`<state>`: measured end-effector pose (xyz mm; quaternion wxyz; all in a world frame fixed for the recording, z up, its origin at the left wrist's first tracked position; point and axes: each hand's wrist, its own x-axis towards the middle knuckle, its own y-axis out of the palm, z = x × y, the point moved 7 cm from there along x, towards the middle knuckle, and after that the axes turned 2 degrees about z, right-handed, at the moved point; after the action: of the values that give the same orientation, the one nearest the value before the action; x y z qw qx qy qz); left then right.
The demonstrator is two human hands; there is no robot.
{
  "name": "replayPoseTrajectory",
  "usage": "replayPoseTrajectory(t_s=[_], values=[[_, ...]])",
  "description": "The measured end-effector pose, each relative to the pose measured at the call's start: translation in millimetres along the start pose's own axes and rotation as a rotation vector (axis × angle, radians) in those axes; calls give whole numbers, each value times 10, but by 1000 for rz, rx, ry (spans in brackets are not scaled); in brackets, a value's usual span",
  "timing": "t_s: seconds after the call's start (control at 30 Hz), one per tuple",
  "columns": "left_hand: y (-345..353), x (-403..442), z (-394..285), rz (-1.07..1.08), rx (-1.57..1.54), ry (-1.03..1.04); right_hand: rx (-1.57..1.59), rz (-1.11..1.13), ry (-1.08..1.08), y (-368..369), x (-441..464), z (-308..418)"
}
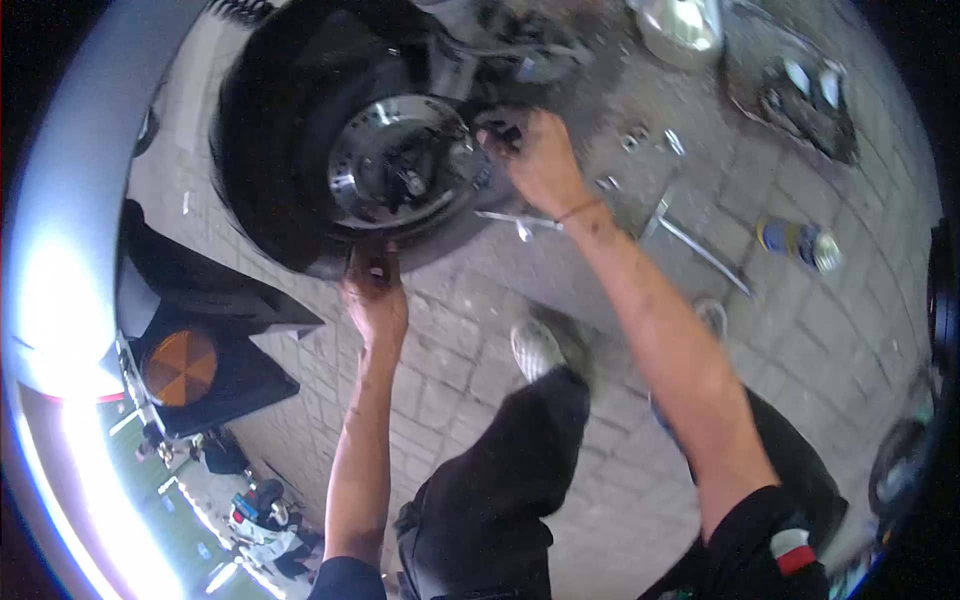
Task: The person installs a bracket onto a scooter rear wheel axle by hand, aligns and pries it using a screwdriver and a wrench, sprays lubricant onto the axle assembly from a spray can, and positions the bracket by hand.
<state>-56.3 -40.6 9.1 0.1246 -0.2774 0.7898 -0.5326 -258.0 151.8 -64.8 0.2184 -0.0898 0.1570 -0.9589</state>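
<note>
Tyre (268, 140) ahead of me, my left hand (375, 300) gripping its near edge, right hand (535, 160) curled beside the brake disc (346, 180), whether on anything I cannot tell; best to steady it evenly, fingers off the disc face.

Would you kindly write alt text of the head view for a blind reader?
A person's left hand and right hand are at a black wheel with a shiny metal disc. On the paved ground nearby lie a T-shaped tool and a container.
</note>
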Motion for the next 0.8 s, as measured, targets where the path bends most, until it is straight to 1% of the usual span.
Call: replayPoseTrajectory(t_s=[0.07, 0.1, 0.17, 0.2, 0.27, 0.3, 0.37, 0.4, 0.43, 0.47, 0.5, 0.53, 0.57, 0.63, 0.67, 0.7, 0.77, 0.8], values=[[-235, 108, -206, -92, -74, 76, 186, -181, 53, -7, 75, 279], [346, 127, 18, -82, -119, 47, 137, -159, 58, 179, 36, -162], [325, 212, -62, -109, -229, 44, 339, -251, 84, 188, 94, -133], [357, 180, -116, -150, -257, -13, 340, -236, 39, 211, 90, -138], [465, 191, 45, -273, -342, 15, 411, -235, -8, 274, 137, -200], [512, 178, 90, -329, -420, 41, 405, -220, -45, 281, 159, -239], [481, 130, 48, -423, -477, 41, 346, -100, -15, 326, 209, -297], [487, 163, 115, -385, -462, -33, 180, -139, -102, 228, 139, -171], [508, 221, 164, -327, -448, -104, 164, -145, -124, 246, 36, -142], [419, 270, 101, -423, -357, -2, 181, -170, -62, 309, -22, -233], [382, 292, 26, -427, -382, 13, 195, -192, 7, 296, -10, -213], [395, 240, -11, -389, -356, -25, 264, -119, 34, 312, 60, -212], [442, 184, -11, -347, -324, -70, 249, -113, 33, 281, 147, -228], [562, 168, 39, -329, -312, -42, 82, -116, -121, 222, 299, -52], [605, 196, 53, -300, -305, -79, 126, -42, -39, 227, 302, -72], [611, 168, 48, -275, -303, -129, 115, -25, -31, 277, 222, -117], [474, 211, -63, -335, -278, -83, 71, -180, -159, 183, 200, -67], [446, 226, -77, -369, -288, -23, 75, -112, -96, 234, 253, -96]])
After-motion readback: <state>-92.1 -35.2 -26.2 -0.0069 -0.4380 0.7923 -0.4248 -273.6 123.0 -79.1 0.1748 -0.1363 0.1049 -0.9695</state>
